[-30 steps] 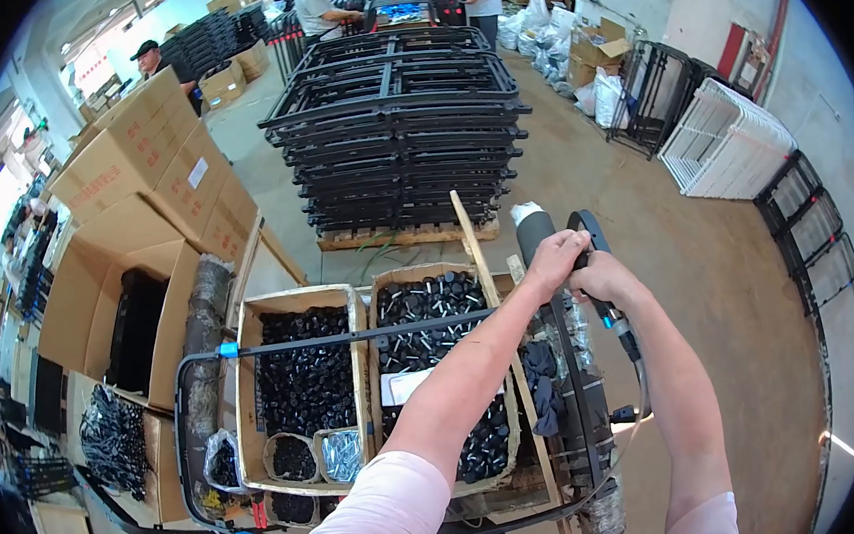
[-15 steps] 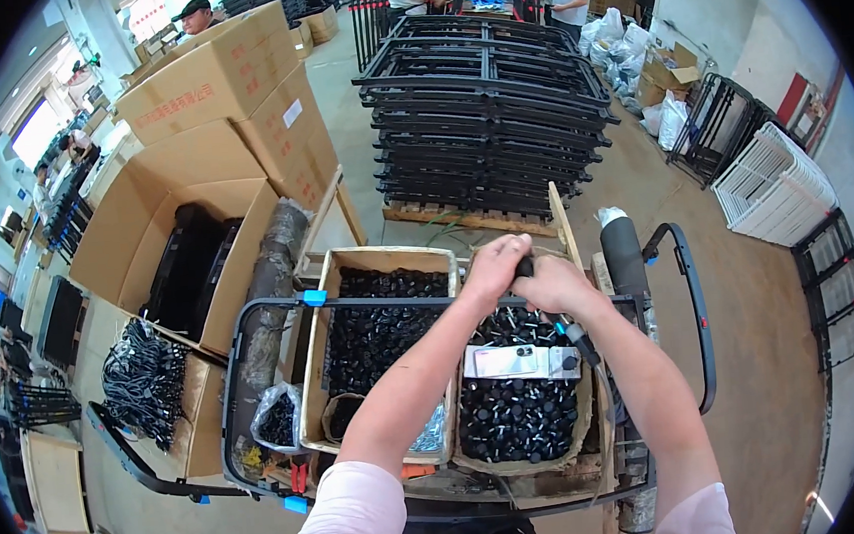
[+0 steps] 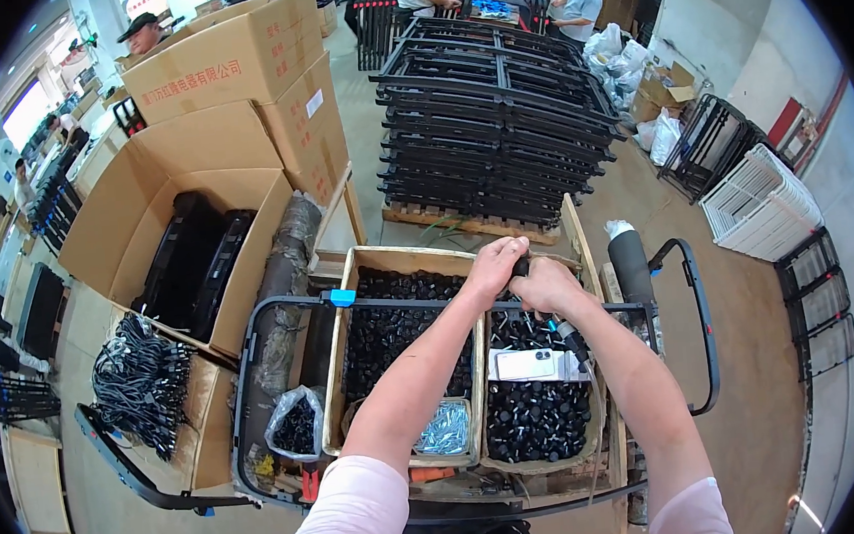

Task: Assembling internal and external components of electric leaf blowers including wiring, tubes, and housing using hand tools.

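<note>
Dark hand tool (image 3: 568, 336) was held up over the far part of the right bin (image 3: 538, 467). Right grip (image 3: 551, 289) was wrapped round its body; left grip (image 3: 493, 268) was clenched on the far end, fingers covering most of it, so exact finger placement couldn't be told. Handling, judged by eye: stiff casing, moderate weight, fairly smooth, so it might twist a bit; probably not fragile. Cord (image 3: 586, 363) seemed bendy and likely to tug on the near end. Best hold: mid-body, where the right grip was, keeping off the cord end. Long axis ran slantwise over the right bin, from the far end at the left grip down to the near right; cord end pointed toward the bin's right edge. Which end was the working one, couldn't tell, hands hid too much. Pale phone (image 3: 530, 363) lay on black knobs (image 3: 540, 424) inside the right bin. Black tube frame (image 3: 299, 301) stretched across that bin and out past its left side, long axis left to right.
</note>
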A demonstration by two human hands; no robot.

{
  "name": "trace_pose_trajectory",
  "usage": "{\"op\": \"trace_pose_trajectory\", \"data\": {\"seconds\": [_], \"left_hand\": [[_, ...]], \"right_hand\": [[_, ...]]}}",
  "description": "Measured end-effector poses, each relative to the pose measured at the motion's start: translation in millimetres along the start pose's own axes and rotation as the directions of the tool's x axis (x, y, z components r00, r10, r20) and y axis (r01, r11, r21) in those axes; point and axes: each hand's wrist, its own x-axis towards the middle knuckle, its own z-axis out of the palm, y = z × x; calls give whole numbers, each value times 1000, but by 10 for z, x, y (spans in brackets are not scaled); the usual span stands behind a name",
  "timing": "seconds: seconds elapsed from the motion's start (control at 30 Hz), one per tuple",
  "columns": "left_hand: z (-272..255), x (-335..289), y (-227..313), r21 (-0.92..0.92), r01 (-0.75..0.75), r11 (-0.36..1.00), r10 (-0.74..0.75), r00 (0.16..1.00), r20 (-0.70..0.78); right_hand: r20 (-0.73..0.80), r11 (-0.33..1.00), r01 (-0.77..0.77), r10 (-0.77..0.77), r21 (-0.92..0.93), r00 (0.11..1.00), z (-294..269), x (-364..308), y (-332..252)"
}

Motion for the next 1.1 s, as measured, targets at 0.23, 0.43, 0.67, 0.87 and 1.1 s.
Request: {"op": "trace_pose_trajectory", "data": {"seconds": [0.23,0.43,0.67,0.87,1.1], "left_hand": [[-10,21,-79,65,-12,998,10,1000,23],[9,-58,-97,108,-36,994,33,999,32],[-46,-65,-195,87,-10,996,10,1000,0],[-33,-46,-122,94,-1,996,-1,1000,19],[-3,-61,-99,75,-2,997,-2,999,47]], "right_hand": [[27,998,-21,22,-61,999,7,55,97],[8,999,-22,22,49,1000,132,15,138],[99,992,-30,18,125,995,237,162,177],[141,946,-70,26,316,990,262,352,300],[118,925,-55,11,377,993,203,248,247]]}}
